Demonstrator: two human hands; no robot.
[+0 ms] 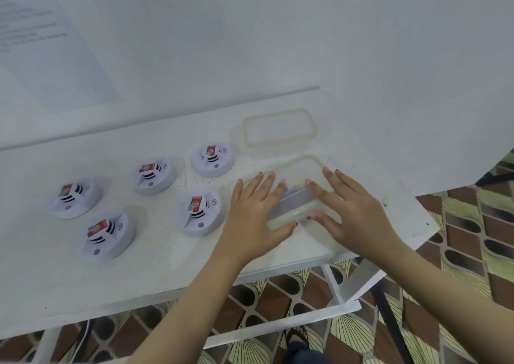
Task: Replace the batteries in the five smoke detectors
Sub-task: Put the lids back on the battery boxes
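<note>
In the head view, five round white plastic smoke detectors are seen lying on the white painted table (361,169): a far-left one (76,198), a near-left one (111,235), a middle one (154,176), a near-right one (201,213) and a far-right one (212,159). A red rectangular battery (148,167) is borne on top of each. To their right, a clear rectangular plastic container (301,166) is flanked by both hands. The left hand (256,213) is laid flat against its left side, and the right hand (350,210) is spread over its right part; the fingers of both are straight and splayed, and nothing is gripped. The contents are too blurred to be told. A clear lid with a greenish seal (279,112) is lying just beyond the container. A printed paper sheet (41,43) is fixed on the white wall.
</note>
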